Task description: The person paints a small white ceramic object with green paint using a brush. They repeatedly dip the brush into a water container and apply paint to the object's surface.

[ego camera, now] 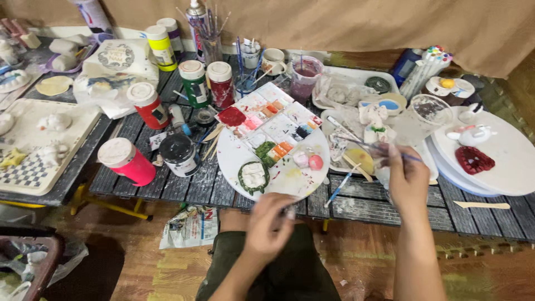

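Painting in progress, judging by the mess — right hand (408,179) gripping a thin brush (365,144) over the tray (334,120) of small clay pieces; left hand (269,226) blurred at the near edge of the round white palette (290,175), curled around something small and pale, unclear what. Green-rimmed piece (253,177) lying on the palette, white middle unpainted; pale figures on the tray mostly bare.

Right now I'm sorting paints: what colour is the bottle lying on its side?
Bright pink bottle with a white cap, seen in the head view.

Left hand (268,226) curls loosely below the round palette (290,178); right hand (408,181), fingers pinched, is raised to its right.
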